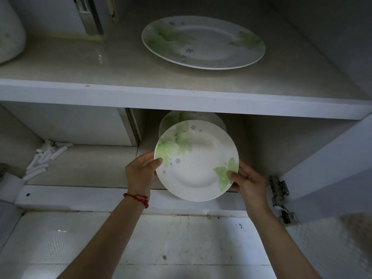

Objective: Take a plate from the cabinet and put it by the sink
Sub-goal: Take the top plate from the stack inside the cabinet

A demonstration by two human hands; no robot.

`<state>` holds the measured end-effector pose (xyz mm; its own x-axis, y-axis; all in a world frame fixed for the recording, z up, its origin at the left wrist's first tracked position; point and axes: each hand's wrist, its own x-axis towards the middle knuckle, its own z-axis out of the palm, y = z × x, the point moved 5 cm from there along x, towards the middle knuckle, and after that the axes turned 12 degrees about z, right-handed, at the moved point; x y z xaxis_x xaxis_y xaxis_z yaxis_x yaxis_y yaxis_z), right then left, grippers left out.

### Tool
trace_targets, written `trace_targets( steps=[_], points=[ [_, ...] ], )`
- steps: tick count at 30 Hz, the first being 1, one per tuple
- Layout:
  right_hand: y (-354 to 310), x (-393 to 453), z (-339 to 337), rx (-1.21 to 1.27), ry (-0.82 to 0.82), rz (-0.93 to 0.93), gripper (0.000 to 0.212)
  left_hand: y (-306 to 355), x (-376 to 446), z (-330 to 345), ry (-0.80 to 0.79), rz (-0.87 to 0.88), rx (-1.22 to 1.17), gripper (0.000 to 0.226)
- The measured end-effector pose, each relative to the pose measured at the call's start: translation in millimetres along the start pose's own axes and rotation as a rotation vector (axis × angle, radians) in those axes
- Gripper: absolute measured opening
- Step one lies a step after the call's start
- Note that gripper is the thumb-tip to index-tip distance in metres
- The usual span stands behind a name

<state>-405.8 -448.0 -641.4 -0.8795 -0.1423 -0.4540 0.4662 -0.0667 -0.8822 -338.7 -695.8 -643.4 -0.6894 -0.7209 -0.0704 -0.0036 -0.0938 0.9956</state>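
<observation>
Both hands are gripping the plate [196, 161] by opposite rims, left hand [141, 172] and right hand [248, 183] with thumbs on its face, just in front of the cabinet's lower shelf [80, 166], and should be keeping it level while lowering.

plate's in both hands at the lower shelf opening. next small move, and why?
Probably draw the plate straight back and down, out of the lower shelf. The left hand and right hand already pinch opposite rims, and it is lifted, tilted, in front of more plates behind it, with the shelf board close above. Keeping it low should clear that board before turning toward the sink, which is not in view.
</observation>
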Motion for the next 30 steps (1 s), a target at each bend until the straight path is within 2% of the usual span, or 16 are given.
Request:
trace_targets(
  steps=[6,11,18,24,30],
  points=[
    [-1,0,1,-0.04,0.132,-0.086,0.03,-4,-7,-7,-0.002,-0.026,-0.007,0.021],
    [2,-2,1,-0.06,0.162,-0.08,0.021,-1,-15,-14,0.018,-0.041,-0.008,0.021],
    [7,-10,4,-0.075,0.182,-0.051,0.022,3,-25,-26,0.008,-0.021,-0.003,0.023],
    [9,-39,6,-0.09,0.215,0.008,0.019,14,-42,-42,0.012,-0.094,0.011,0.022],
    [5,-87,11,-0.154,0.242,0.107,0.018,42,-71,-71,0.033,-0.17,0.134,0.021]
  ],
)
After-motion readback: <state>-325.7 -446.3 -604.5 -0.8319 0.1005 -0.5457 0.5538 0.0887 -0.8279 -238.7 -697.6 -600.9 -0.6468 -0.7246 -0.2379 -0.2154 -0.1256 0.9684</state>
